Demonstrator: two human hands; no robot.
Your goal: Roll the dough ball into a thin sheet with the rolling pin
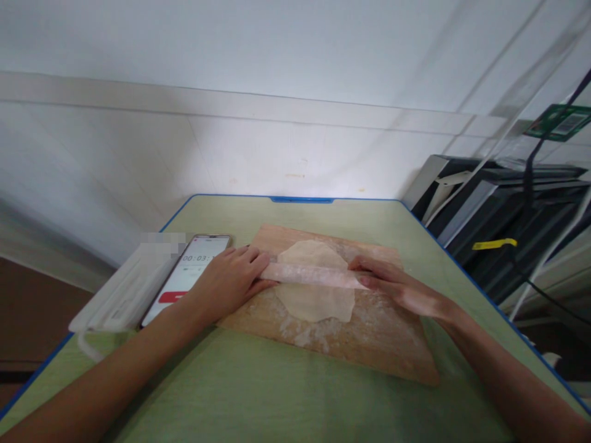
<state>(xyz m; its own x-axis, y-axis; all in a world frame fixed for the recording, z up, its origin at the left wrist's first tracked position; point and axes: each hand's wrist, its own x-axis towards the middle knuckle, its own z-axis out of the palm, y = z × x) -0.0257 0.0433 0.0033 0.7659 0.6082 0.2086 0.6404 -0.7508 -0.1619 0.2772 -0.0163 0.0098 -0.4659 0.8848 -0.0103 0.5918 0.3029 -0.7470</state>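
A pale, floury rolling pin (309,275) lies crosswise over a flat, roundish sheet of dough (316,303). My left hand (237,274) is closed around the pin's left end, and my right hand (385,280) grips its right end. Dough shows both beyond and in front of the pin; the strip beneath it is hidden. Under the dough is a wooden board (392,344), dusted with flour and set at a slight angle on the green table.
The green table (277,381) has a blue edge. Left of the board, a phone (203,246) showing a timer leans on a white power strip (122,289). A white wall (295,154) stands behind. Dark flat panels (503,215) and cables are stacked at the right.
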